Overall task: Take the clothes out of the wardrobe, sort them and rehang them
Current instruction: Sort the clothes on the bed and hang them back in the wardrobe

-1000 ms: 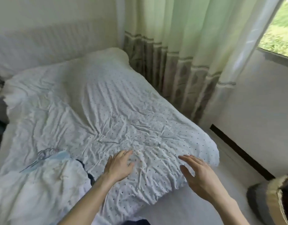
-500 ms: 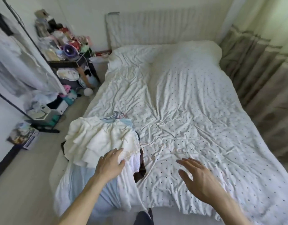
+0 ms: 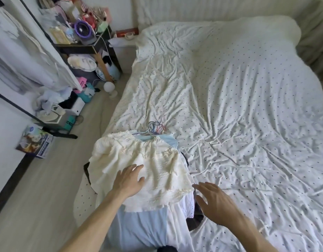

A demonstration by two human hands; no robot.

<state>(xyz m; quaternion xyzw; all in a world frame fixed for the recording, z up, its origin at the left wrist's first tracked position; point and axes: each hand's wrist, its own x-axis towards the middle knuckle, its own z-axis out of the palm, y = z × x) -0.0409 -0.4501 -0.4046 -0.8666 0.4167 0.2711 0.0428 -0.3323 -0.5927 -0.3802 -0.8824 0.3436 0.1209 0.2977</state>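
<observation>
A pile of clothes on hangers lies at the near left corner of the bed [image 3: 239, 106]. On top is a cream ruffled garment [image 3: 157, 160]; under it show a light blue garment [image 3: 139, 228], a white lace-edged one [image 3: 184, 208] and a dark one [image 3: 195, 220]. The bunched hanger hooks [image 3: 155, 128] stick out at the far end of the pile. My left hand [image 3: 129, 180] rests flat on the cream garment with fingers spread. My right hand [image 3: 214, 201] hovers open at the pile's right edge, holding nothing.
A clothes rack with pale hanging garments [image 3: 26, 57] stands at the left. A cluttered side table [image 3: 80, 42] is beyond it, with shoes, boxes and a printed bag [image 3: 35, 142] on the floor. Bare floor runs along the bed's left side.
The view has swung left from the bed's right side to the clothes pile. My left hand moved onto the cream garment and my right hand came to the pile's right edge.
</observation>
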